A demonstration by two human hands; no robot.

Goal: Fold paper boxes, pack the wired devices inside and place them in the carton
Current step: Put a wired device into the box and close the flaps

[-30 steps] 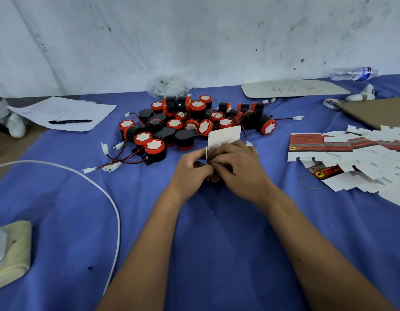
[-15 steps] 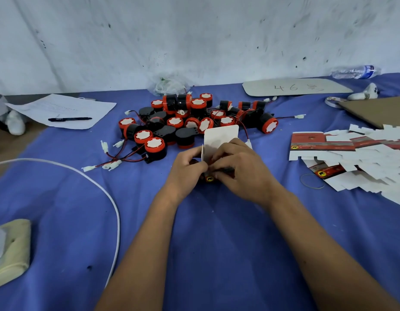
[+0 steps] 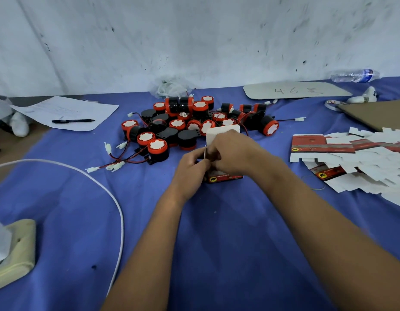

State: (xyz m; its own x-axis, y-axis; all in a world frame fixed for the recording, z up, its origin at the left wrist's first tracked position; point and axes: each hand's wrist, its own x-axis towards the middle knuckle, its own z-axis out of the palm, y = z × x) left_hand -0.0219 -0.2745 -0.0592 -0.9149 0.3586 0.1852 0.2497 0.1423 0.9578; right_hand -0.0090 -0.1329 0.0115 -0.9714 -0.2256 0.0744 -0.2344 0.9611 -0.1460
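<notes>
both hands on the box [image 3: 224, 177] mid-table: left hand [image 3: 191, 167] pinches a side flap, right hand [image 3: 233, 151] curls over the top. tuck side flaps fully before closing the lid, keep corners square

A flat grey card [image 3: 295, 90] bears handwritten "46"; box print is too small to read.

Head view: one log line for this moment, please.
stage: folding box | left hand: pinching side flap | right hand: gripping paper box | top flap: upright | wired devices: piled behind
</notes>
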